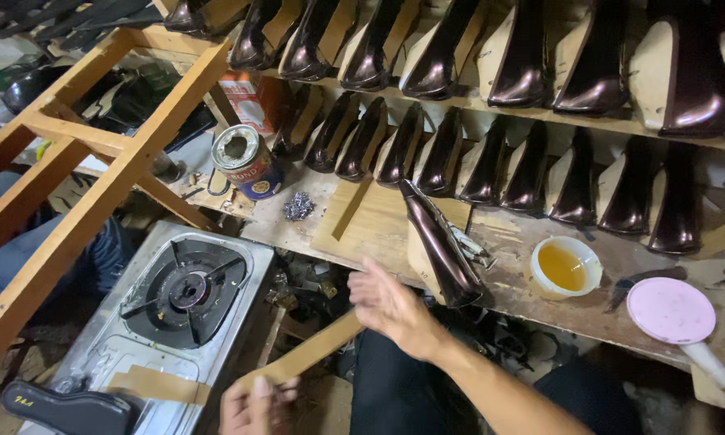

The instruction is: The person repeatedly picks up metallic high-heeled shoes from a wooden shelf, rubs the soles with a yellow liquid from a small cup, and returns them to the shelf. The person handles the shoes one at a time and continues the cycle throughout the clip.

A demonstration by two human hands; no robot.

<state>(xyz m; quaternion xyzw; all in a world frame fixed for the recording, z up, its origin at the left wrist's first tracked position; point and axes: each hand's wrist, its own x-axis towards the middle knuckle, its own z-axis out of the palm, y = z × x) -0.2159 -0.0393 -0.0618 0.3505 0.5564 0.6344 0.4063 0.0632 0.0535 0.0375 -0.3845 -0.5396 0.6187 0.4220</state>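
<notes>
Crowding the left side, a wooden frame [97,161] slants across the view, and below it a gas stove [187,292] leaves little room. The left hand [254,407] pinches the near end of a tan strip [310,353] between closed fingers at the bottom edge. The strip runs up toward the right hand [390,310], whose fingers look loosely spread and blurred; whether it touches the strip I cannot tell. Just beyond, a dark shoe [439,246] leans at the bench edge and could be knocked off. Farther right, an open cup of amber liquid [565,267] could spill if brushed.
</notes>
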